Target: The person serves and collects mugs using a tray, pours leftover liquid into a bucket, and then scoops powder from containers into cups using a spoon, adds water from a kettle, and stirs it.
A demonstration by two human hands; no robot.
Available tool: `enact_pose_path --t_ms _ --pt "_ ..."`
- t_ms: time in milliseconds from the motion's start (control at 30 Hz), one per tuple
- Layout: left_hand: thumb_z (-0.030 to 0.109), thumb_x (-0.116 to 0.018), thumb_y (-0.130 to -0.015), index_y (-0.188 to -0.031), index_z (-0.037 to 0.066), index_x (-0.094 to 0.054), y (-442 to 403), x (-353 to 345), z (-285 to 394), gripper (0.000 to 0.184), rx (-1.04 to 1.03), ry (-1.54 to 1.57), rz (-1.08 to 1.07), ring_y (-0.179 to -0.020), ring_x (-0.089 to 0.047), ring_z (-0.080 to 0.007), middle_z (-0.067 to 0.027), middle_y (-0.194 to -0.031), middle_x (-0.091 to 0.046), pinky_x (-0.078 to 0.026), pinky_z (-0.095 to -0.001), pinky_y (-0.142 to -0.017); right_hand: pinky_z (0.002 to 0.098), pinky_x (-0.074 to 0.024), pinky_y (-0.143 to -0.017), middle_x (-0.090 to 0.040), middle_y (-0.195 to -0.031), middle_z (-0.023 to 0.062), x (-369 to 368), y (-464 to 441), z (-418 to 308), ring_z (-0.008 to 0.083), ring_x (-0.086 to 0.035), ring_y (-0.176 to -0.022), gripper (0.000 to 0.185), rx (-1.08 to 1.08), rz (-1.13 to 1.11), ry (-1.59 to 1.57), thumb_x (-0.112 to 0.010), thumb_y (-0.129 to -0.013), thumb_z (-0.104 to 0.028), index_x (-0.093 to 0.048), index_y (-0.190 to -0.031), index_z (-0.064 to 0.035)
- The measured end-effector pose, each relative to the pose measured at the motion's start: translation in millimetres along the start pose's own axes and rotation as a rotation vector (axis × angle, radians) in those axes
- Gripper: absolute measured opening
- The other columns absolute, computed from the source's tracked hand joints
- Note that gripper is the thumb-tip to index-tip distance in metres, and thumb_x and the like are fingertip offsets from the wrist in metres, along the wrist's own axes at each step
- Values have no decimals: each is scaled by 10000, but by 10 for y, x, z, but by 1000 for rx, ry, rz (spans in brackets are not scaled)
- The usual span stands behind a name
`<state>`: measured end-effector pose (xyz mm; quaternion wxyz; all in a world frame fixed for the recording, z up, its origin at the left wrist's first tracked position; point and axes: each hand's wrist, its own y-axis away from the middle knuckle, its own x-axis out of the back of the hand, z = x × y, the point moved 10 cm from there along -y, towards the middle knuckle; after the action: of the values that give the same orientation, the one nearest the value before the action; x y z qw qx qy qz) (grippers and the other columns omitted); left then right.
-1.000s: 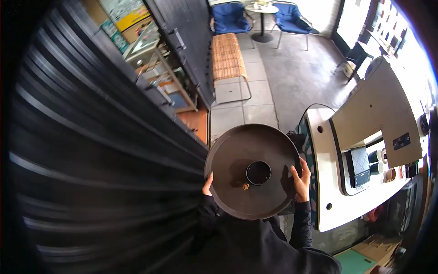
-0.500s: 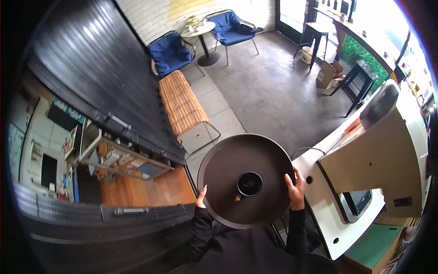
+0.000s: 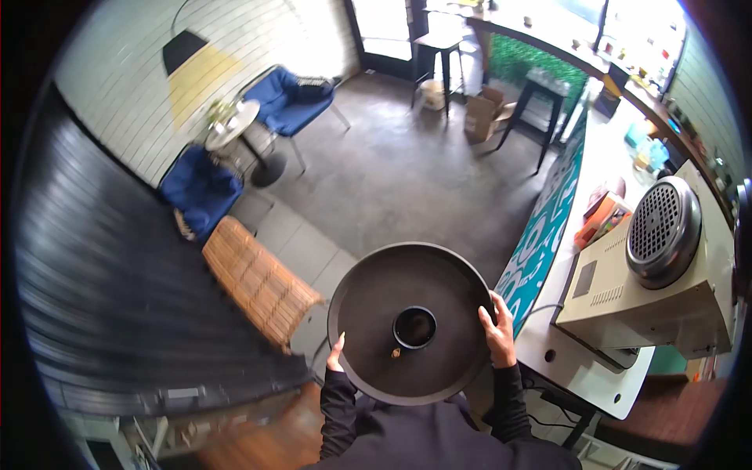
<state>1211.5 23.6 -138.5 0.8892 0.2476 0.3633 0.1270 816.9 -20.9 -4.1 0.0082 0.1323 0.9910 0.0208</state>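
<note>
A round dark tray (image 3: 368, 313) is held level in front of my body. My left hand (image 3: 336, 354) grips its left rim, thumb on top and the other fingers hidden beneath. On the right rim, my right hand (image 3: 500, 330) holds it with the thumb over the edge. Near the tray's middle stands a small black cup (image 3: 414, 327), seen from above with a dark inside. Beside the cup lies a small tan bit (image 3: 395, 353) that I cannot identify.
To my right, a white counter (image 3: 568, 374) bears a beige machine (image 3: 642, 301) with a round black grille. A woven bench (image 3: 258, 274) and blue chairs (image 3: 294, 106) line the left wall, with a small round table (image 3: 235, 125). Black stools (image 3: 540, 98) and a cardboard box (image 3: 487, 116) stand ahead.
My view has turned to the right, so the bench and chairs sit further left and more of the counter shows. The tray stays in both hands.
</note>
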Motion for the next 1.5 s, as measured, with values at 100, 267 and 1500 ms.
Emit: enact_pose_path --t_ms 100,267,1500 --pt "328 -588 -884 -1382 12 -459 -121 -1007 639 603 87 -40 -123 -1216 -519 -281 -148 -1351 -519 -405 -403 -1049 288 -409 -967 -600 -1165 95 -117 -168 -15 158 -545 -1103 358 74 125 -68 -584 -912 -67 -524 -1249 38" --pt "291 -571 -907 -1378 18 -475 -1218 -924 932 553 195 -149 -187 -1230 -511 -265 -147 -1368 -505 -395 -392 -1062 277 -434 -931 -606 -1156 95 -366 -451 -188 153 -569 -1056 361 120 299 -51 -547 -922 -35 -502 -1273 33" --pt "302 -658 -873 -1185 -41 -593 -7371 -6668 973 468 158 -566 -378 -1029 -643 -247 -159 -1122 -651 -522 -359 -904 234 -437 -862 -616 -1031 46 1222 -6823 -636 90 -545 -930 201 122 803 -91 -472 -957 -36 -550 -1133 21"
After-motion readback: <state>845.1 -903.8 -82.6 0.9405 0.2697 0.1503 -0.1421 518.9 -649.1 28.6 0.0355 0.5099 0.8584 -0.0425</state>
